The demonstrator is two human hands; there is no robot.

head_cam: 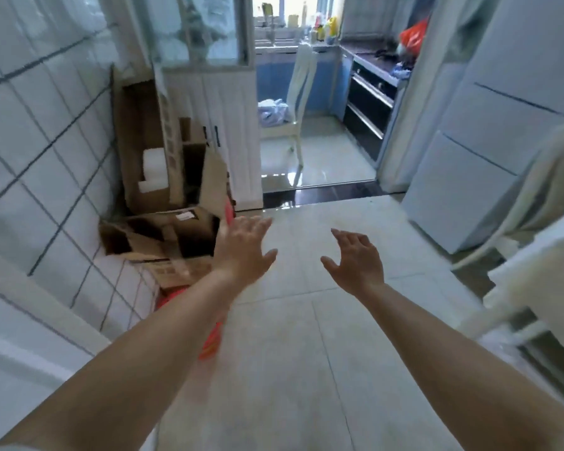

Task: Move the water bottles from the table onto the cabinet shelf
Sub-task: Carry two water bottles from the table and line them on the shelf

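Both my arms reach forward over a pale tiled floor. My left hand (243,249) is empty, fingers spread, palm down, just right of a heap of cardboard boxes. My right hand (355,260) is also empty with its fingers apart, level with the left and about a hand's width from it. No water bottle and no table show in this blurred view. A white cabinet (222,125) with a glass upper part stands ahead on the left, beside a doorway.
Open cardboard boxes (163,196) pile against the tiled wall (39,141) at left, with something red under my left forearm. A white chair (293,102) stands in the kitchen doorway. A tall white fridge (489,131) is at right, and a white chair frame (534,255) at far right.
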